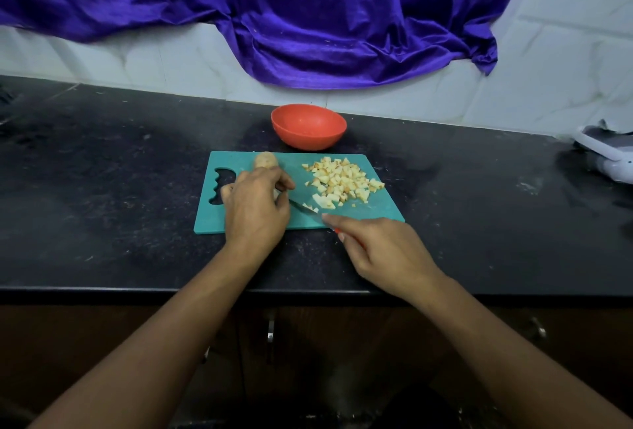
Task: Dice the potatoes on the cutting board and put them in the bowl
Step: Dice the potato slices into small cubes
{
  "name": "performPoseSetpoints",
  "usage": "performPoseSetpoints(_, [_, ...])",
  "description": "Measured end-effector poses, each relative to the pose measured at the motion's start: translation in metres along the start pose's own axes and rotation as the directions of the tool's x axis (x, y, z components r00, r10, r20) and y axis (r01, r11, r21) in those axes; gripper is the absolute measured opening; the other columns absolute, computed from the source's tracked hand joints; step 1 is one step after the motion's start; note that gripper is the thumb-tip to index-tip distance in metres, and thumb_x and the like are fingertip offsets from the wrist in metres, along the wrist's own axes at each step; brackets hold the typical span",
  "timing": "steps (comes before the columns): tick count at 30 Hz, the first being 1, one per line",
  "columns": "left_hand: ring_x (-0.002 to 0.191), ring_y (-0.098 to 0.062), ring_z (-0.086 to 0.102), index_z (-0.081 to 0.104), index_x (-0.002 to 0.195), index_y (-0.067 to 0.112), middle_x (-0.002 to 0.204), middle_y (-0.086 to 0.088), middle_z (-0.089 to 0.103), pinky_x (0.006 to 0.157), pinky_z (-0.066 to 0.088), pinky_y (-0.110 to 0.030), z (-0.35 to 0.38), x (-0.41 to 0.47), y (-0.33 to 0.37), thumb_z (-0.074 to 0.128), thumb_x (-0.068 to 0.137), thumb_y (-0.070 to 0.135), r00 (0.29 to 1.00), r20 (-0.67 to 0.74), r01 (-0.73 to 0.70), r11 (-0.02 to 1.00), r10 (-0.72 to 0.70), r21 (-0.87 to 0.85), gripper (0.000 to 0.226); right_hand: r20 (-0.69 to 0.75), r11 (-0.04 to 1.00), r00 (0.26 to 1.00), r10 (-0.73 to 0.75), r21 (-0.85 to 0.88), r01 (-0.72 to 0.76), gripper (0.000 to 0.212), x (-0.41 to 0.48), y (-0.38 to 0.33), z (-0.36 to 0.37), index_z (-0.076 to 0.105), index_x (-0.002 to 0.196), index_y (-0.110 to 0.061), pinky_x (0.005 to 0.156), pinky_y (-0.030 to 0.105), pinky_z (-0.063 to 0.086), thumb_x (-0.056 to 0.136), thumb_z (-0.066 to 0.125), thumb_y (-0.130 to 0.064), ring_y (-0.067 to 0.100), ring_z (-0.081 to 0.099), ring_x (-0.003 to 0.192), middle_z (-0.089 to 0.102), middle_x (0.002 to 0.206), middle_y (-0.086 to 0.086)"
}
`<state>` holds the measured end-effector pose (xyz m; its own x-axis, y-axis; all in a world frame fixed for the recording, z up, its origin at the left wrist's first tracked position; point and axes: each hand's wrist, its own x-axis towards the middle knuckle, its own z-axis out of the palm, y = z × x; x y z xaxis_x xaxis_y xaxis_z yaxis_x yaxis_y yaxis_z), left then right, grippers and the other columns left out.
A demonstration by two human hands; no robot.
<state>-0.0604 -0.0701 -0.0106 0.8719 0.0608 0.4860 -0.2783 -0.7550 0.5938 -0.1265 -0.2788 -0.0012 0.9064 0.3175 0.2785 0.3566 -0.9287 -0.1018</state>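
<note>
A teal cutting board (376,214) lies on the black counter. On its right half sits a pile of diced potato (342,182). A whole potato (265,159) rests at the board's far left. My left hand (255,204) is over the board's left part, its fingers curled round a piece of potato that is mostly hidden beneath it. My right hand (383,254) grips a red-handled knife (303,206) at the board's near edge, the blade pointing left toward my left hand. A red bowl (308,127) stands just behind the board and looks empty.
A purple cloth (308,17) hangs over the tiled wall behind the bowl. A white object (606,154) sits at the counter's right edge. The counter's front edge runs just below my wrists, with cabinet doors underneath.
</note>
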Motion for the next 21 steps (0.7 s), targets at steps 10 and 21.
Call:
performPoseSetpoints(10, [0.113, -0.023, 0.051, 0.070, 0.102, 0.031, 0.116, 0.006, 0.063, 0.098, 0.038, -0.044, 0.000, 0.002, -0.002, 0.066, 0.087, 0.012, 0.995, 0.003, 0.097, 0.995, -0.097, -0.005, 0.024, -0.124, 0.950, 0.953, 0.275, 0.185, -0.250, 0.039, 0.027, 0.003, 0.007, 0.054, 0.142, -0.047, 0.054, 0.033, 0.050, 0.106, 0.048, -0.035, 0.008, 0.051, 0.050, 0.064, 0.072, -0.010])
performPoseSetpoints(21, [0.113, -0.025, 0.048, 0.066, 0.117, 0.030, 0.121, 0.000, 0.056, 0.097, 0.041, -0.044, 0.004, 0.001, -0.005, 0.073, 0.083, 0.025, 0.988, -0.024, 0.152, 0.983, -0.150, 0.104, 0.036, -0.169, 0.966, 0.966, 0.195, 0.201, -0.160, 0.042, 0.024, -0.006, 0.022, 0.051, 0.148, -0.041, 0.054, 0.024, 0.037, 0.107, 0.047, -0.036, 0.003, 0.050, 0.058, 0.068, 0.084, -0.011])
